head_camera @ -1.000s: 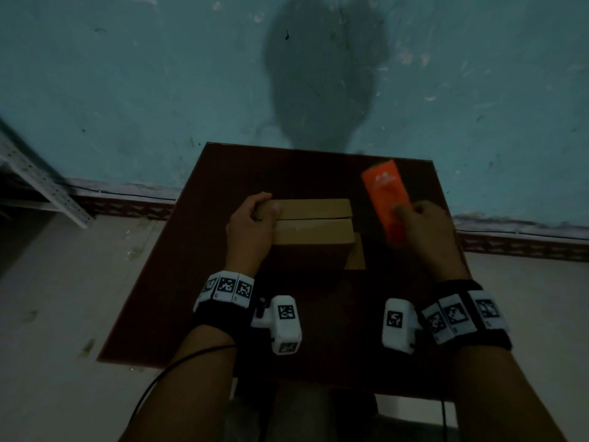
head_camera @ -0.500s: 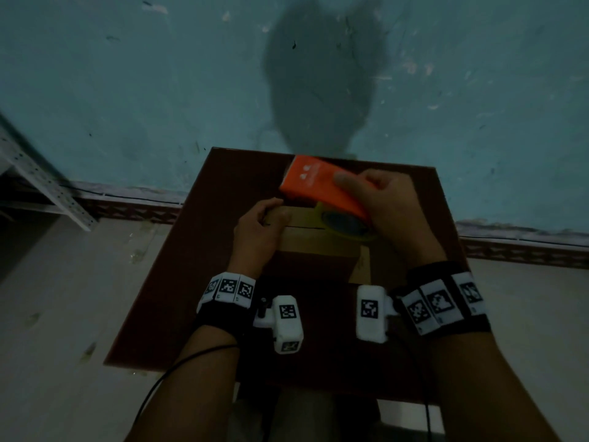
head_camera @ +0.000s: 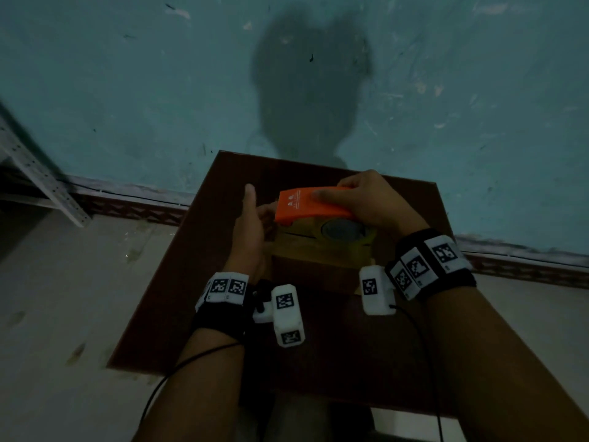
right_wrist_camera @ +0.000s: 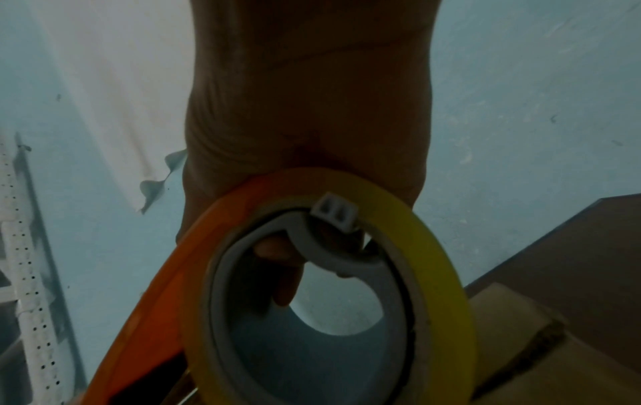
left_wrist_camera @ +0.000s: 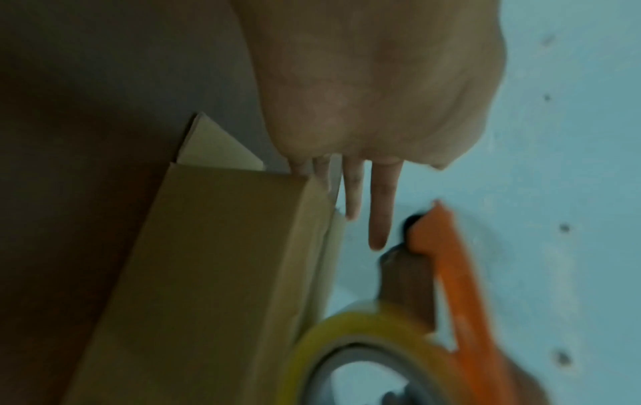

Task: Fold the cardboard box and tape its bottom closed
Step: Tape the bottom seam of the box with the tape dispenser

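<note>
While the right hand [head_camera: 366, 202] grips the tape dispenser [head_camera: 314, 204] over the cardboard box [head_camera: 306, 253], its seam running left-right, the left hand [head_camera: 251, 224], fingers straight, waits at the dispenser's nose.

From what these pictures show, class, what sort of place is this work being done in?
Probably a plain storeroom or back room, not a proper packing shop. A worn, chipped blue wall rises behind a small dark table, a perforated metal rack stands at the left, and the floor is bare and stained.
</note>
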A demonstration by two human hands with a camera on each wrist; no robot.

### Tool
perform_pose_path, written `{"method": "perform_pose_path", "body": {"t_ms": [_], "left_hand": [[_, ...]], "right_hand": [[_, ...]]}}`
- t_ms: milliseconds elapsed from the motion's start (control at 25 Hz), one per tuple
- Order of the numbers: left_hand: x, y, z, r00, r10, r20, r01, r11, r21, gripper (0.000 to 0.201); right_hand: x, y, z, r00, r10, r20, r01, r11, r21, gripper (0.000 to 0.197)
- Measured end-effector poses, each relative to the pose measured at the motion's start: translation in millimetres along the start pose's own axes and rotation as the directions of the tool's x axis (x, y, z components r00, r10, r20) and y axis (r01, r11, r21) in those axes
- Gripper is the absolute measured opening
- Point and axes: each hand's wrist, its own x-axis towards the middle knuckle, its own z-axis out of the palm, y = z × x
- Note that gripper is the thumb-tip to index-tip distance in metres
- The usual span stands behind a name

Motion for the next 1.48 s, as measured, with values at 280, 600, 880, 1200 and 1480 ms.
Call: {"method": "perform_pose_path", "body": {"t_ms": [280, 600, 880, 1200, 1480], "left_hand": [[6, 2, -19, 0.993, -0.062, 0.101, 0.066, 0.997, -0.032, 0.022], [15, -1, -35, 0.988, 0.022, 0.150, -0.027, 0.999, 0.031, 0.021], [19, -3, -34, 0.985, -0.116, 0.128, 0.100, 0.987, 0.126, 0.024], [27, -14, -34, 0.991, -0.117, 0.057, 0.079, 0.890, 0.449, 0.024], [30, -19, -38, 0.994, -0.095, 0.048, 0.069, 0.921, 0.384, 0.023]], "right_hand": [[7, -9, 7, 1.000, 0.016, 0.008, -0.016, 0.996, -0.093, 0.058], [11, -9, 11, 1.000, -0.008, 0.002, 0.008, 0.993, -0.119, 0.065], [9, -4, 9, 1.000, 0.001, 0.015, 0.000, 0.998, -0.068, 0.068], [13, -16, 11, 0.998, 0.022, 0.052, -0.014, 0.989, -0.147, 0.078], [15, -24, 22, 0.998, 0.058, -0.002, -0.058, 0.980, -0.189, 0.068]]}}
